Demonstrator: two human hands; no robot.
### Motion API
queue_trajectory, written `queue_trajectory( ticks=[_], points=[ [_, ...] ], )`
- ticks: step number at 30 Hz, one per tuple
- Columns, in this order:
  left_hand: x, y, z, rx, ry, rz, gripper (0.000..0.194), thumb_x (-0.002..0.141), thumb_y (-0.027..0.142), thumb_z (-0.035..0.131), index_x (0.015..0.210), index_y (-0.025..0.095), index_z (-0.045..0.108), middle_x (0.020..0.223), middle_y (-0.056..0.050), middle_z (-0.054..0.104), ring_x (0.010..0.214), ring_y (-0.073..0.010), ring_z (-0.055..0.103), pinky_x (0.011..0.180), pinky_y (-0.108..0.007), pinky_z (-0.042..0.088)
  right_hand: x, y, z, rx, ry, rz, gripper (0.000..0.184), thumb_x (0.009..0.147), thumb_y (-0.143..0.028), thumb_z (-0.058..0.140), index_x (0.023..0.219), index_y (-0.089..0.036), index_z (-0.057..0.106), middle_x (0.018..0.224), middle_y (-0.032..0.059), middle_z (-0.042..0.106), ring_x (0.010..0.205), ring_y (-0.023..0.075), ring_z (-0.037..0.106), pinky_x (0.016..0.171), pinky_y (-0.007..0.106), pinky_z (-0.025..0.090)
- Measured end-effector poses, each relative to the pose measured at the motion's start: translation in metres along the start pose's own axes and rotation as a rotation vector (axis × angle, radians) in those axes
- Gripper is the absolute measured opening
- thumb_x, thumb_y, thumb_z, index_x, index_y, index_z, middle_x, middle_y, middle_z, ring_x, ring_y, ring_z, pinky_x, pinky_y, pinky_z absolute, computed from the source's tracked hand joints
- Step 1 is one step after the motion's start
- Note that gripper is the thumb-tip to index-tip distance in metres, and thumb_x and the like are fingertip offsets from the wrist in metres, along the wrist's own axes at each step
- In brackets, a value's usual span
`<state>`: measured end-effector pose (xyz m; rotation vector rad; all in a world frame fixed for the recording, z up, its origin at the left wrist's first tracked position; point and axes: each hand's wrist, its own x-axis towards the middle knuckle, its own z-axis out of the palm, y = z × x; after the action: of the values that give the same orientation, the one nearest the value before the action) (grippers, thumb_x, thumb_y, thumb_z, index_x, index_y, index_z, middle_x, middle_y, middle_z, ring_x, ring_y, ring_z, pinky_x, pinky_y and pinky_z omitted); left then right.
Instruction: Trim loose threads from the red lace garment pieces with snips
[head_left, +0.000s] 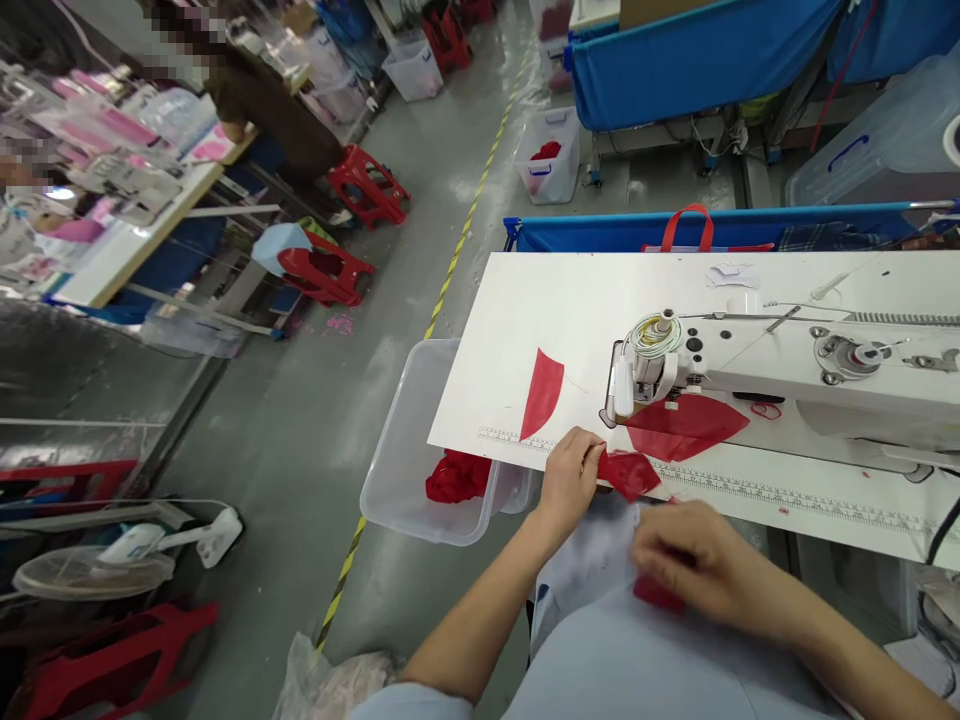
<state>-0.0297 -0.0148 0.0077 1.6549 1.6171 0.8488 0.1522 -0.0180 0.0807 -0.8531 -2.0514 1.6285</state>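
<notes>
My left hand (571, 473) pinches a small red fabric piece (628, 472) at the near edge of the white sewing table (510, 320). Over my lap, my right hand (694, 565) is smeared by motion and closes on another red piece (656, 593). A larger red fabric piece (686, 427) lies under the head of the white sewing machine (787, 375). A curved red cut piece (541, 392) lies flat on the table to the left of the machine.
A clear plastic bin (409, 450) with red fabric (457, 478) stands left of the table. Red stools (326, 268) and another worktable (127, 240), with people at it, are across the aisle. A fan (97, 565) lies on the floor. Blue cloth-lined frames (697, 50) stand behind.
</notes>
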Motion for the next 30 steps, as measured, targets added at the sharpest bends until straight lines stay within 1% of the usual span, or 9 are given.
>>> queue_trajectory(
  ticks=[3,8,12,15,19,21,23,26,30],
  points=[
    [0.001,-0.01,-0.011,-0.205,0.002,-0.215,0.019,0.091,0.032,0.049,0.077,0.02,0.055,0.073,0.001,0.056,0.068,-0.0133,0.05,0.063,-0.025,0.039,-0.004,0.016,-0.014,0.0,0.219,0.156,0.034,0.095,-0.041,0.047,0.069,-0.021,0.056,0.061,-0.0011,0.056,0.056,0.0127,0.05,0.053,0.024,0.04],
    [-0.001,-0.032,-0.037,-0.399,0.191,-0.395,0.027,0.091,0.048,0.048,0.085,0.021,0.05,0.067,0.005,0.047,0.06,-0.01,0.043,0.057,-0.022,0.035,-0.028,0.046,-0.045,-0.265,0.81,0.346,0.028,0.091,-0.049,0.053,0.079,-0.025,0.059,0.068,0.0014,0.062,0.061,0.0181,0.054,0.058,0.031,0.042],
    [0.0,-0.053,-0.06,-0.59,0.267,-0.523,0.036,0.083,0.057,0.058,0.089,0.023,0.047,0.059,0.009,0.043,0.048,-0.0075,0.037,0.048,-0.019,0.031,-0.048,0.061,-0.059,-0.437,0.99,0.422,0.025,0.093,-0.047,0.048,0.08,-0.026,0.056,0.07,0.004,0.058,0.067,0.0225,0.054,0.066,0.036,0.04],
    [0.004,-0.064,-0.074,-0.702,0.3,-0.589,0.045,0.072,0.059,0.069,0.086,0.022,0.048,0.059,0.008,0.048,0.049,-0.0073,0.042,0.049,-0.019,0.036,-0.054,0.083,-0.062,-0.547,0.937,0.378,0.024,0.095,-0.043,0.046,0.085,-0.026,0.06,0.077,0.006,0.059,0.073,0.0242,0.057,0.068,0.037,0.041],
    [0.006,-0.061,-0.077,-0.711,0.2,-0.595,0.045,0.07,0.059,0.071,0.082,0.021,0.05,0.059,0.007,0.05,0.05,-0.0073,0.044,0.05,-0.02,0.038,-0.04,0.101,-0.049,-0.713,0.877,0.348,0.029,0.091,-0.043,0.052,0.106,-0.024,0.068,0.11,0.0116,0.062,0.078,0.0227,0.06,0.054,0.032,0.039],
    [0.002,-0.046,-0.071,-0.675,0.076,-0.561,0.042,0.073,0.058,0.069,0.082,0.02,0.052,0.06,0.006,0.051,0.052,-0.0073,0.045,0.052,-0.02,0.039,-0.024,0.092,-0.032,-0.581,0.746,0.244,0.028,0.091,-0.041,0.052,0.104,-0.023,0.07,0.111,0.0113,0.063,0.079,0.0205,0.06,0.054,0.03,0.041],
    [-0.004,-0.025,-0.062,-0.629,-0.096,-0.513,0.038,0.079,0.057,0.064,0.082,0.02,0.054,0.063,0.005,0.053,0.054,-0.0082,0.047,0.053,-0.021,0.04,-0.004,0.074,-0.014,-0.29,0.448,0.137,0.025,0.09,-0.04,0.055,0.101,-0.023,0.07,0.105,0.009,0.066,0.071,0.0164,0.058,0.055,0.028,0.044],
    [-0.012,0.002,-0.044,-0.555,-0.296,-0.362,0.033,0.086,0.052,0.058,0.086,0.019,0.059,0.073,0.001,0.06,0.067,-0.0119,0.055,0.063,-0.025,0.046,0.021,0.05,0.007,-0.003,0.125,0.173,0.022,0.085,-0.037,0.063,0.101,-0.022,0.067,0.091,0.0034,0.068,0.059,0.0119,0.05,0.055,0.026,0.044],
    [-0.012,-0.013,-0.011,-0.571,-0.232,-0.249,0.038,0.095,0.05,0.038,0.105,0.02,0.059,0.103,-0.008,0.061,0.093,-0.0178,0.058,0.072,-0.028,0.049,0.027,0.052,0.014,0.092,0.106,0.186,0.025,0.092,-0.032,0.049,0.073,-0.02,0.06,0.068,-0.0016,0.059,0.063,0.0126,0.05,0.059,0.025,0.041]
  ],
)
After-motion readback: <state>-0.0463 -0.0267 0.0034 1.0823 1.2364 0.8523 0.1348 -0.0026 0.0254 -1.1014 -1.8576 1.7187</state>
